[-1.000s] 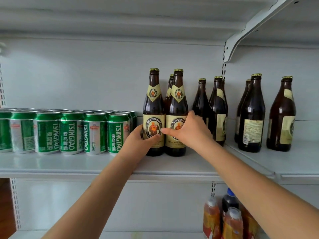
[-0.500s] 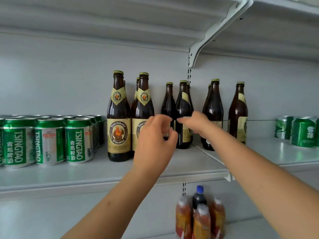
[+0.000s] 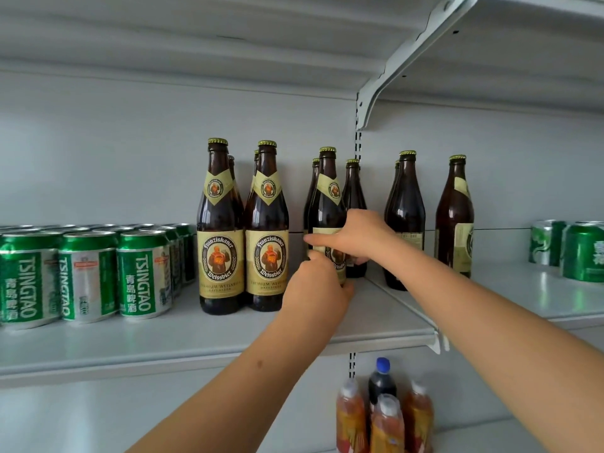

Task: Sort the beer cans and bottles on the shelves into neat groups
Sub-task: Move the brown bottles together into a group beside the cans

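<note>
Now | brown bottle, cream label, upright | left hand, right hand grip it

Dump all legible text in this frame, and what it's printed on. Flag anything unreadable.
"TSINGTAO" and "青島啤酒": front green cans on the left.
"Franziskaner Weissbier": body labels of the two front bottles.
"PREMIUM WEISSBIER": below it on the same labels; the line underneath is too small to read.
Held bottle: label mostly covered by both hands, unreadable.
Right-hand bottles and right green cans: print too turned or blurred.
</note>
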